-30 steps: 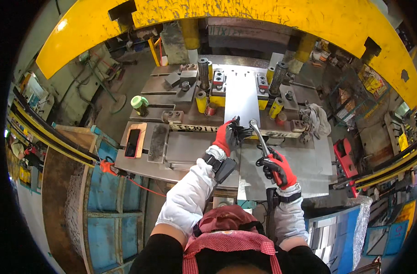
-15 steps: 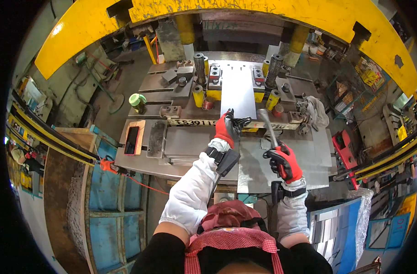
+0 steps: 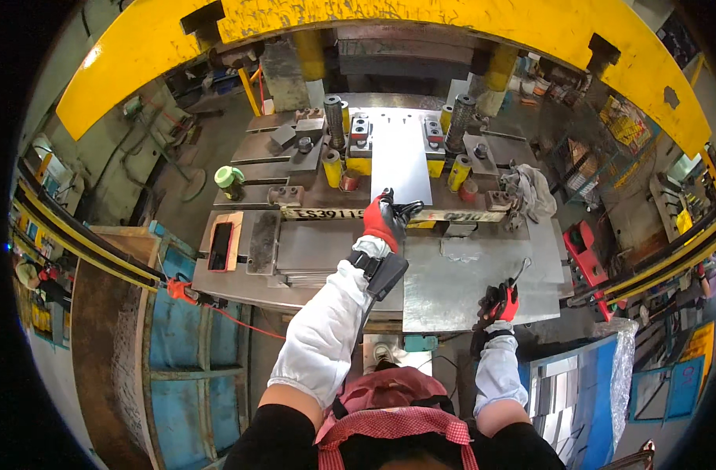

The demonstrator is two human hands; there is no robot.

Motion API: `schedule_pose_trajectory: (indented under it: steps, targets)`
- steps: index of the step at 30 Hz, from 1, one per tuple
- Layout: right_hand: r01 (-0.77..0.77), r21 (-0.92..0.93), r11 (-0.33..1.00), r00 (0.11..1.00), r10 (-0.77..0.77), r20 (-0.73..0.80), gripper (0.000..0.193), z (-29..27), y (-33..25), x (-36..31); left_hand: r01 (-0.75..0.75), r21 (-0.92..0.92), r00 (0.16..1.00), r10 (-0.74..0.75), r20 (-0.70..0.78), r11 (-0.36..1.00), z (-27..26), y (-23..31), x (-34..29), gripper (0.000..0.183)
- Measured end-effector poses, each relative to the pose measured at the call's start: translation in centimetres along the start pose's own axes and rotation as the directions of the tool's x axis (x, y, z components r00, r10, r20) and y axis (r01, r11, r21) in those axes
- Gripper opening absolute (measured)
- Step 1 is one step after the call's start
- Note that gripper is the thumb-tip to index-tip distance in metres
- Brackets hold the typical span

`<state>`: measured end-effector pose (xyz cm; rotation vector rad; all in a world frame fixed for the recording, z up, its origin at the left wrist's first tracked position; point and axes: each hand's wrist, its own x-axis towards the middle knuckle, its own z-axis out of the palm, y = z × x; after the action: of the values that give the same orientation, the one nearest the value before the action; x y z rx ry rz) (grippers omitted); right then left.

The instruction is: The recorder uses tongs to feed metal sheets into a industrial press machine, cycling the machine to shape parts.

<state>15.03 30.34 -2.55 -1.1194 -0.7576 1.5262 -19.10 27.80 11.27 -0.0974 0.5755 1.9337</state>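
Observation:
A bright, flat metal sheet [image 3: 402, 160] lies between the blocks of the press die [image 3: 350, 164]. At its near edge is my left hand [image 3: 389, 219], in a red and black glove. Its thumb points up over the sheet and its fingers stretch to the right, apart from the thumb. Over the large grey metal plate [image 3: 452, 290] at the front right, my right hand [image 3: 499, 304], also gloved, is closed round a slim metal hand tool [image 3: 522, 270]. The tool's shaft sticks up and to the right; its grip is hidden by the glove.
A yellow press beam [image 3: 420, 12] arches across the top. Guide posts [image 3: 461, 121] flank the die. A phone [image 3: 221, 247] and a green-lidded bottle [image 3: 228, 180] stand at left; stacked sheets [image 3: 319, 251] lie nearer. A rag [image 3: 529, 192] hangs at right, near a red metal part [image 3: 583, 247].
My right hand has drawn back toward me with the tool, away from the die. The tool's head has swung from upper left to upper right. My left hand stays by the sheet.

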Motion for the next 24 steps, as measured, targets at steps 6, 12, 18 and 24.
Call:
schedule_pose_trajectory:
  steps: [6, 12, 18, 24]
  targets:
    - [-0.031, 0.053, 0.998, 0.999, 0.033, -0.021, 0.023, -0.7, 0.3, 0.5, -0.004, -0.037, 0.997, 0.007, 0.082, 0.999, 0.2, -0.7, 0.1, 0.041]
    - [-0.015, 0.018, 1.000, 0.998, 0.016, -0.059, 0.022, 0.1, 0.0, -0.2, 0.017, -0.020, 0.999, -0.016, 0.032, 1.000, 0.1, -0.3, 0.2, 0.039]
    - [0.011, 0.099, 0.995, 0.999, -0.007, -0.043, 0.030, -1.7, 1.4, 1.8, 0.016, 0.012, 0.997, -0.016, 0.077, 1.000, 0.3, -0.5, 0.3, 0.040]
    - [-0.028, 0.048, 0.998, 0.999, 0.030, -0.040, 0.017, -0.9, 0.6, 0.8, -0.007, 0.047, 1.000, 0.006, 0.028, 0.999, 0.0, -0.7, 0.6, 0.042]
